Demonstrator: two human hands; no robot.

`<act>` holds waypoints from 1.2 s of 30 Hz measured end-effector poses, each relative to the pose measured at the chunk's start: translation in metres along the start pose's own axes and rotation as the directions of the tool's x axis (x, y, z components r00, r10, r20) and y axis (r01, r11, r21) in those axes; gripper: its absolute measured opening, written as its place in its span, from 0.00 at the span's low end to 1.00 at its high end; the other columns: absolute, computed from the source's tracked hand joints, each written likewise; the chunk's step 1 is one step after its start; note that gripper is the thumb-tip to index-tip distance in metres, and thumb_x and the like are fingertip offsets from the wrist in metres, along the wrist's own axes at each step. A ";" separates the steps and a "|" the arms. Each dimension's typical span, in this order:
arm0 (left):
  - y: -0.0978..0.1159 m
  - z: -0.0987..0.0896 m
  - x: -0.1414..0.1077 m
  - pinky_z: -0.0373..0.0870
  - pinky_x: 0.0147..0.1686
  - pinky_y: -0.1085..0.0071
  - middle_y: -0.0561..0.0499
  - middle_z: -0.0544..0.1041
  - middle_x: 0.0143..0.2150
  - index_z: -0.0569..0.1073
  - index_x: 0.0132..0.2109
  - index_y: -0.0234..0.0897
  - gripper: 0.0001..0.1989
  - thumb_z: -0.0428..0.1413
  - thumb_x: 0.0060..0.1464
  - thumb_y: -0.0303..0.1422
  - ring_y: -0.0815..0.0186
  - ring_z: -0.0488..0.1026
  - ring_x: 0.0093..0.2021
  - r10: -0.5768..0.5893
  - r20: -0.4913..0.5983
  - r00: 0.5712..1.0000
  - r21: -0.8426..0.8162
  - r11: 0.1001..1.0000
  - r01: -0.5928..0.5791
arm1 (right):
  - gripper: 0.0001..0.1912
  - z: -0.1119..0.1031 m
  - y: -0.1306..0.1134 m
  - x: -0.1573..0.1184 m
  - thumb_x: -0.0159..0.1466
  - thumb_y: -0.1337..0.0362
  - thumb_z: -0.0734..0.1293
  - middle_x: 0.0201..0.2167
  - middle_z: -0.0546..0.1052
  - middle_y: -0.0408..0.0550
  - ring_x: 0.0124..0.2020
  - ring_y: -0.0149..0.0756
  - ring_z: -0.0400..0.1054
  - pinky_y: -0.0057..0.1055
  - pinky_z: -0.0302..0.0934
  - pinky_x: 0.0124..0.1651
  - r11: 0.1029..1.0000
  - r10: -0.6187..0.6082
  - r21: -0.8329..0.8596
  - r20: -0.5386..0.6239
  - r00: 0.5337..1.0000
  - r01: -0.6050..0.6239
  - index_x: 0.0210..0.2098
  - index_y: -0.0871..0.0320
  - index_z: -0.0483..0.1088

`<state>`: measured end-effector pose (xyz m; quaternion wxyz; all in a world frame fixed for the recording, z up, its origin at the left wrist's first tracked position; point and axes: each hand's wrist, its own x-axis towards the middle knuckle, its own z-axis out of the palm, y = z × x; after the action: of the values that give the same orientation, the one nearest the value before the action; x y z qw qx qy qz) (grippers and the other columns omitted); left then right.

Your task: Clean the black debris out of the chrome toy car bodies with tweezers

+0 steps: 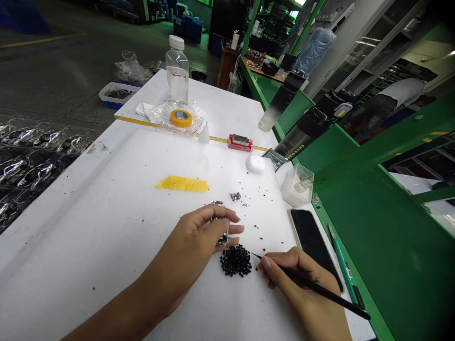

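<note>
My two bare hands stand apart. The right hand pen-grips a slim black pointed stylus, its fine tip just beside a heap of small black granules; a low, steady hold close to the surface suits this fine work. The left hand curls around a small silver metal frame, clamping it between thumb and fingers above the white work board. Farther off lie a strip of translucent yellow tape, a white oval case and a clear plastic water bottle.
</note>
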<state>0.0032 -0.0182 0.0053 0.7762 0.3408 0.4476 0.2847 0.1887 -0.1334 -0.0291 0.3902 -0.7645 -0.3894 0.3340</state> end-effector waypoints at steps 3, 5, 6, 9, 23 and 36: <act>-0.002 -0.003 -0.001 0.72 0.62 0.54 0.50 0.80 0.54 0.80 0.41 0.42 0.07 0.58 0.64 0.38 0.56 0.77 0.58 -0.006 -0.002 1.000 0.140 0.990 0.006 | 0.18 -0.002 0.002 0.001 0.60 0.45 0.75 0.26 0.79 0.46 0.29 0.34 0.73 0.23 0.69 0.32 1.000 -0.025 0.008 0.002 1.000 0.025 0.28 0.53 0.79; -0.002 -0.003 -0.001 0.72 0.61 0.54 0.50 0.80 0.56 0.80 0.43 0.43 0.08 0.59 0.63 0.40 0.56 0.78 0.57 -0.002 0.010 1.000 0.170 0.985 0.000 | 0.17 -0.001 0.002 0.001 0.59 0.46 0.76 0.27 0.80 0.46 0.28 0.33 0.73 0.23 0.68 0.30 0.999 -0.040 0.015 0.010 0.999 0.040 0.29 0.53 0.79; -0.002 -0.003 -0.001 0.73 0.60 0.56 0.50 0.80 0.56 0.79 0.43 0.42 0.08 0.59 0.63 0.40 0.57 0.78 0.56 -0.004 0.015 1.000 0.165 0.986 0.001 | 0.17 -0.001 0.001 0.001 0.59 0.46 0.76 0.28 0.80 0.46 0.28 0.33 0.73 0.22 0.68 0.30 0.999 -0.045 0.018 0.015 0.999 0.045 0.29 0.53 0.79; 0.001 -0.001 -0.001 0.75 0.55 0.62 0.48 0.81 0.55 0.79 0.41 0.40 0.08 0.59 0.62 0.39 0.58 0.80 0.54 -0.007 0.013 1.000 0.147 0.989 0.005 | 0.17 -0.001 0.001 0.001 0.59 0.47 0.76 0.26 0.79 0.46 0.27 0.33 0.73 0.22 0.68 0.29 0.999 -0.042 0.017 0.016 0.999 0.042 0.27 0.54 0.79; -0.006 -0.002 -0.002 0.71 0.58 0.60 0.49 0.83 0.46 0.82 0.42 0.44 0.07 0.59 0.63 0.38 0.55 0.73 0.62 0.183 0.118 0.976 0.363 0.907 -0.214 | 0.19 -0.002 -0.014 -0.003 0.57 0.46 0.77 0.28 0.80 0.48 0.31 0.36 0.74 0.26 0.69 0.35 0.994 0.064 0.085 0.012 0.998 -0.065 0.26 0.55 0.78; -0.011 0.004 -0.012 0.78 0.49 0.79 0.48 0.82 0.40 0.84 0.42 0.38 0.06 0.63 0.60 0.24 0.67 0.82 0.49 0.732 0.369 0.572 0.424 0.415 -0.805 | 0.13 -0.013 -0.051 0.004 0.64 0.58 0.75 0.23 0.77 0.44 0.31 0.30 0.76 0.20 0.74 0.39 0.787 -0.079 0.612 0.238 0.968 -0.086 0.25 0.54 0.75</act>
<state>0.0031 -0.0350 0.0043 0.4511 0.7318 0.2522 0.4442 0.1840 -0.1149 0.0198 0.5655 -0.5471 -0.3035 0.5374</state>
